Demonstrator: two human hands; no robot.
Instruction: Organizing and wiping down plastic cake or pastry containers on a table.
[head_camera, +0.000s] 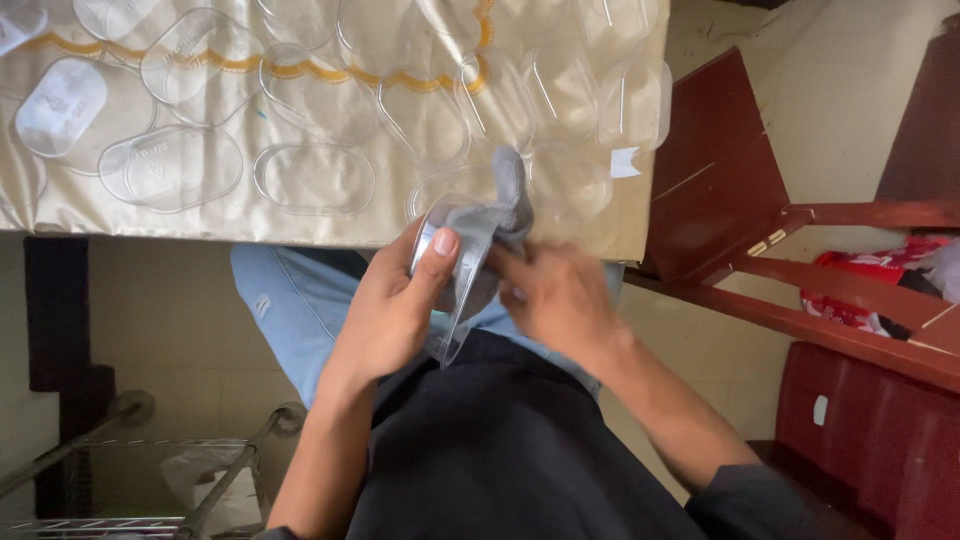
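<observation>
While seen from the head camera, looking straight down: left hand (385, 315) at frame centre, closed around a clear plastic container (452, 285), thumb lying across its near face, fingers wrapped behind. Container held tilted on edge, just below the table's near edge and above the lap. Right hand (560, 300) just right of it, somewhat blurred, fingers curled and pinching a grey cloth (505, 205); cloth bunched up against the container's upper rim and partly pushed inside it, its top poking up over the table edge. Both hands touching the same container, close together.

Across the upper part of the frame, a table (120, 215) covered in a shiny gold-cream cloth with a wavy orange line near the top. Spread over it, many more clear plastic containers and lids (170, 165), oval and rounded-rectangular, lying flat and side by side, some overlapping toward the upper right. Small white paper scrap (625, 162) at the table's right edge.

Below the hands, light blue jeans (290, 300) and a dark shirt (500, 450) filling the lower centre. At right, dark red wooden chairs (740, 190) on a pale tiled floor, with a red and white bag (870, 285) behind the rails. At lower left, a metal wire rack (140, 470).
</observation>
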